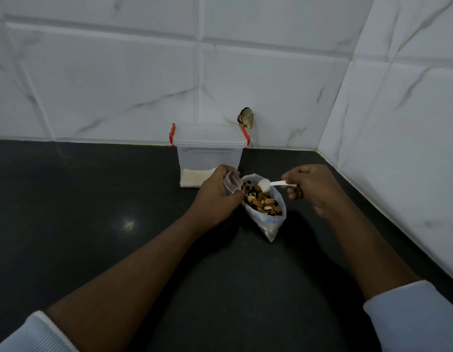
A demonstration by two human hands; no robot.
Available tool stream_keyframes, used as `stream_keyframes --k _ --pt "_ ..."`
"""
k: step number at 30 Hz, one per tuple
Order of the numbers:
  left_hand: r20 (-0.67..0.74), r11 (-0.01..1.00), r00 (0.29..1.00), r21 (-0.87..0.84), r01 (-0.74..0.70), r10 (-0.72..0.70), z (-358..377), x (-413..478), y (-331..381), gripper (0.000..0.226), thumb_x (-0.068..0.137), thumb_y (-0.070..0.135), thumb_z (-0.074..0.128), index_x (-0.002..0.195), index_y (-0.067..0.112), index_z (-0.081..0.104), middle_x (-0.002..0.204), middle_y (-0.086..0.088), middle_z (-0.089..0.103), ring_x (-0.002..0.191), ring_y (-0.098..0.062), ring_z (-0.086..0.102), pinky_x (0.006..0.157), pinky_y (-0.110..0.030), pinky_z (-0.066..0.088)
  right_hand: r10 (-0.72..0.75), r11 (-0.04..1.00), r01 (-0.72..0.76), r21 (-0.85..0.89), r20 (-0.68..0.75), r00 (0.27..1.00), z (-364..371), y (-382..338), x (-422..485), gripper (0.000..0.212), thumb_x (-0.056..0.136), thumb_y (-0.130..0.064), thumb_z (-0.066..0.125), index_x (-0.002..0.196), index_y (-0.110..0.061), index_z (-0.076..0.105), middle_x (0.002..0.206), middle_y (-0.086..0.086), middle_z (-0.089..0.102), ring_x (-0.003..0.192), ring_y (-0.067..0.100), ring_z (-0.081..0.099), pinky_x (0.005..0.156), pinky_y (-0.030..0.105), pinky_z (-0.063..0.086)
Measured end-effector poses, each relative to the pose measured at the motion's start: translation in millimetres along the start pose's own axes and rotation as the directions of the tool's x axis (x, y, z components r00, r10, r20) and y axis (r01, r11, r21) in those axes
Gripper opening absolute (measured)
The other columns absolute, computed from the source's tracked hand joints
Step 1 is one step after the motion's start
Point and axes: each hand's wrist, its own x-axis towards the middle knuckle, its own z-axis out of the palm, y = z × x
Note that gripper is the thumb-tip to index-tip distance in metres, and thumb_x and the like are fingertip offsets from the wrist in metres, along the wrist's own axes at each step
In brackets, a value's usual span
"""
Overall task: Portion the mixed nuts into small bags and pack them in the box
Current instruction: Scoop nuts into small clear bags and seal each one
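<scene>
An open plastic bag of mixed nuts (264, 203) lies on the black counter (93, 199), its mouth facing up. My left hand (216, 193) grips a small clear bag (231, 182) at the big bag's left rim. My right hand (309, 188) pinches the handle of a white plastic spoon (268, 184); its bowl hangs just over the nuts at the bag's far end. Behind my hands stands a clear plastic box (207, 158) with red latches, lid on, with something pale at its bottom.
White marble-look tiled walls (245, 72) close the counter at the back and on the right, forming a corner. A small dark object (245, 118) sticks to the back wall just right of the box. Dark counter surface stretches left and toward me.
</scene>
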Motion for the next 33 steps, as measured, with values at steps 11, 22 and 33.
stream_keyframes --k 11,22,33 --pt "0.008 1.0 1.0 0.001 0.004 -0.004 0.2 0.5 0.5 0.041 0.094 0.02 0.071 0.13 0.025 0.052 0.124 0.006 0.061 0.114 -0.011 0.06 0.092 -0.031 0.056 -0.094 0.989 0.101 -0.108 0.07 0.993 1.0 -0.1 0.6 0.017 0.096 -0.003 0.061 0.091 -0.006 0.077 0.074 0.008 0.071 0.063 0.013 0.064 0.06 0.027 0.056" --pt "-0.013 1.0 1.0 0.028 -0.014 0.014 1.0 1.6 -0.7 0.039 0.094 0.026 0.072 0.128 0.027 0.052 0.116 0.012 0.058 0.107 -0.007 0.059 0.083 -0.02 0.051 0.213 0.883 -0.247 0.398 0.129 0.969 -5.0 2.5 6.8 0.015 0.094 0.003 0.058 0.096 0.002 0.072 0.08 0.014 0.071 0.057 0.01 0.06 0.051 0.018 0.05" --pt "-0.03 0.999 0.999 -0.023 -0.037 0.037 1.1 1.6 -3.1 0.037 0.091 0.023 0.075 0.122 0.024 0.055 0.113 0.009 0.064 0.105 -0.006 0.062 0.087 -0.025 0.053 -0.297 0.936 0.209 0.285 0.312 0.903 13.0 -17.1 -15.8 0.02 0.093 0.01 0.061 0.097 -0.002 0.076 0.089 0.016 0.075 0.076 0.025 0.07 0.074 0.03 0.061"
